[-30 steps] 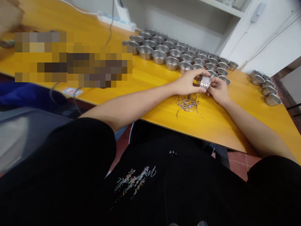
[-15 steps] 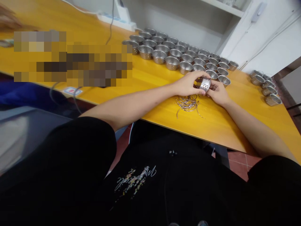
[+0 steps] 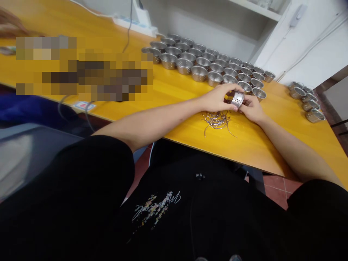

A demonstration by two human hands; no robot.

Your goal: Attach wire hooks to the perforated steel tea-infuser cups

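Observation:
A small perforated metal cup (image 3: pixel 237 99) is held on its side above the yellow table, between both hands. My left hand (image 3: pixel 220 98) grips it with the thumb below and the fingers over the top. From the other side my right hand (image 3: pixel 252 107) closes on the cup, its fingertips partly hidden behind the metal. Just under my left hand lies a loose pile of curved metal wires (image 3: pixel 216 119). Whether either hand also holds a wire is too small to make out.
Rows of similar perforated cups (image 3: pixel 199 73) stand behind the hands along the wall. More cups with wire handles (image 3: pixel 315 115) sit at the right end of the table (image 3: pixel 174 125). A power strip (image 3: pixel 135 25) lies at the back. Another person's hand (image 3: pixel 10 22) shows at far left.

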